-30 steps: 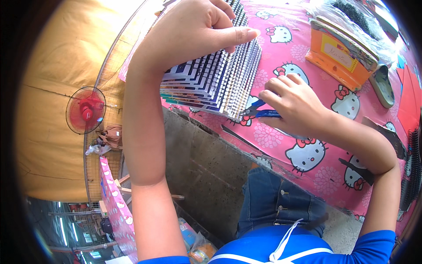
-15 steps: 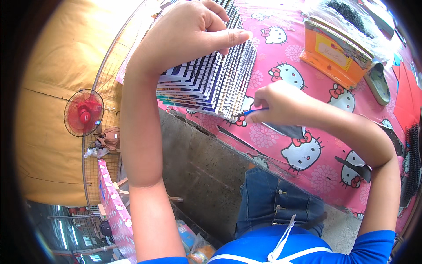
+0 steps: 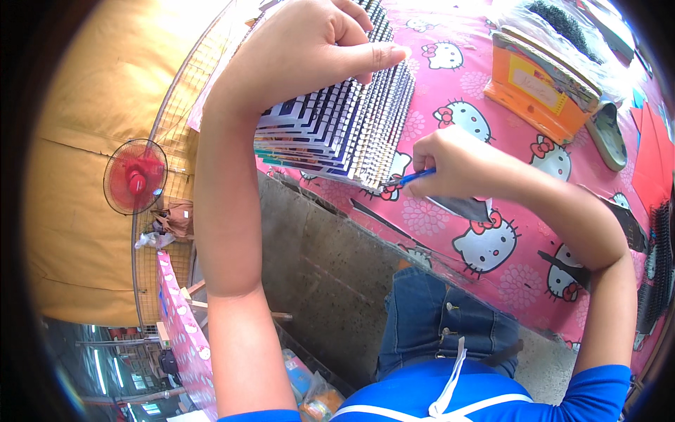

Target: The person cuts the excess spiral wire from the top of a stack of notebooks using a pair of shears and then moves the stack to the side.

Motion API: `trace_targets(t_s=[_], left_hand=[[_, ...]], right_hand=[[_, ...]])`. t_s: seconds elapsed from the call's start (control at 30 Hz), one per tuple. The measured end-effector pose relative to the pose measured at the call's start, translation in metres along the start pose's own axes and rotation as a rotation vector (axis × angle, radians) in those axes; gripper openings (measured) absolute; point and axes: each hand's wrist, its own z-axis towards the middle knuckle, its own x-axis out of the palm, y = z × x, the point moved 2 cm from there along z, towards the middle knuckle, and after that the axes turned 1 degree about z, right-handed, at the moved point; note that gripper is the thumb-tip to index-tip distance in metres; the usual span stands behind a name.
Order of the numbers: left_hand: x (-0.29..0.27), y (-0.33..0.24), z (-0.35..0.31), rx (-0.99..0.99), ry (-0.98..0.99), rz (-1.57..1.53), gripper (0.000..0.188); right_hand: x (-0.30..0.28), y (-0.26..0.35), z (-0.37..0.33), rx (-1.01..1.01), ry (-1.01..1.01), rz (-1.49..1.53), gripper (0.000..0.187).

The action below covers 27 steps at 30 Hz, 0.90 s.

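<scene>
A tall stack of wire-bound booklets (image 3: pixel 351 126) stands at the table's near edge, its ring spines in tight rows. Over its top lies my left hand (image 3: pixel 316 49), thumb stretched out and fingers bent and apart; some fingertips are hidden. Beside the stack's near right corner, my right hand (image 3: pixel 450 165) is closed around a slim blue-handled tool (image 3: pixel 419 176). Its thin dark tip reaches the ends of the spines at the lower corner. I cannot make out the tip's shape. A dark flat piece (image 3: pixel 464 208) lies under my right hand.
A pink patterned cloth (image 3: pixel 517 281) covers the table. An orange box (image 3: pixel 538 88) stands at the far right with a green slipper (image 3: pixel 606 137) beside it. Red sheets (image 3: pixel 650 148) and black wire spines (image 3: pixel 657 246) lie along the right edge. A red fan (image 3: pixel 136 177) is at left.
My right hand has shifted slightly right, and more of the blue handle and its tip shows at the stack's corner. My left hand stays on the stack.
</scene>
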Motion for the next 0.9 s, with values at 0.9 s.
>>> trace_targets(t_s=[0.9], left_hand=[[-0.002,-0.008,-0.002,0.032,-0.037,0.057,0.035]], right_hand=[[-0.010,-0.007,0.008,0.422,0.252,0.480,0.051]])
